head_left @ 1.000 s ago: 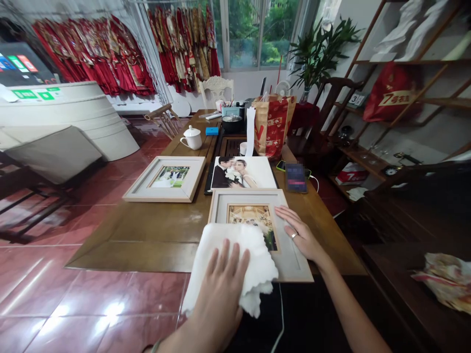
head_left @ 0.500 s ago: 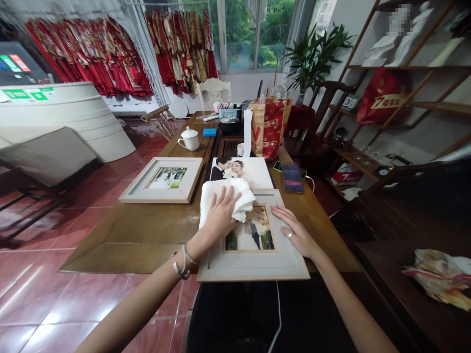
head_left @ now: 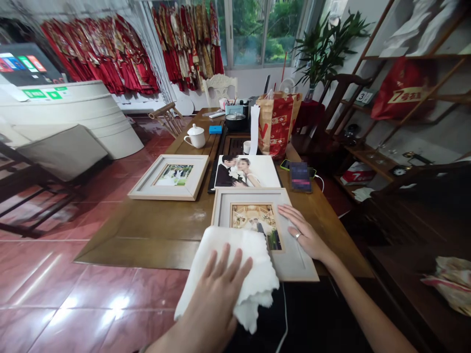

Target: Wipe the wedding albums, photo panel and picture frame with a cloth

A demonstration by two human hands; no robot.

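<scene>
A light wooden picture frame (head_left: pixel 299 264) with a pale mat lies at the table's front edge. Its wedding photo (head_left: pixel 253 214) shows a couple in an ornate room. My left hand (head_left: pixel 221 289) has a white cloth (head_left: pixel 239 240) under its outstretched fingers; the thumb's grip is hidden. That cloth covers the frame's lower left and hangs past its near edge. On the frame's right side rests my right hand (head_left: pixel 303 233), fingers extended and a ring on one. Behind the frame lies a frameless wedding portrait (head_left: pixel 263 169), partly covered by the frame's far edge.
A second framed photo (head_left: pixel 198 179) lies to the left on the wooden table (head_left: pixel 147 230). Farther back stand a white lidded cup (head_left: pixel 196 137), a black pot (head_left: pixel 235 122) and a paper bag (head_left: pixel 277 125). A phone (head_left: pixel 300 177) on a cable lies at right.
My left hand has pulled the cloth toward me, from the frame's upper left to its near left corner, uncovering more of the photo. My right hand stays on the frame. The view has shifted slightly.
</scene>
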